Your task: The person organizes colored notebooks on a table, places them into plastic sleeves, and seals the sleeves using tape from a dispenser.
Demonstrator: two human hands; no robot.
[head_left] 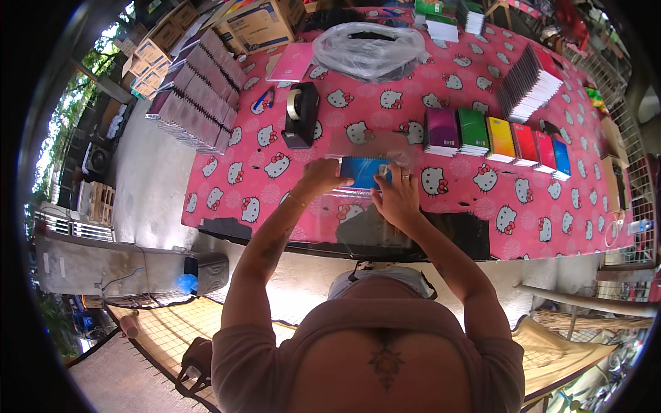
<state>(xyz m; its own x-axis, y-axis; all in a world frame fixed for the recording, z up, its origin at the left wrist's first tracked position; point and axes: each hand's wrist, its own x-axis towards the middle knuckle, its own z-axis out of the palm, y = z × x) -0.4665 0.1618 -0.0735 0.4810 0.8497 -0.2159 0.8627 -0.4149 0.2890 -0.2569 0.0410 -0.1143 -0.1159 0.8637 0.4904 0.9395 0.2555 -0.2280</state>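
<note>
A small blue spiral notebook (361, 172) lies sideways in front of me, on or within a clear plastic sheet (323, 219). My left hand (321, 177) grips its left end, thumb on the cover. At its right end, my right hand (399, 193) holds the notebook with bent fingers pressed on the cover; a ring shows on one finger. A black tape dispenser (300, 115) with a roll of tape stands beyond my left hand. To the right sits a row of small notebook stacks with purple (442, 129), green (473, 128), yellow (501, 138), red, pink and blue covers.
The table wears a pink cartoon-cat cloth (275, 165). Tall stacks of spiral notebooks (196, 89) stand at the left, another stack (529, 84) at the right. Farther back lie bundled clear plastic (370, 51), a pink notebook (290, 63), a blue pen (262, 99) and cardboard boxes (258, 27).
</note>
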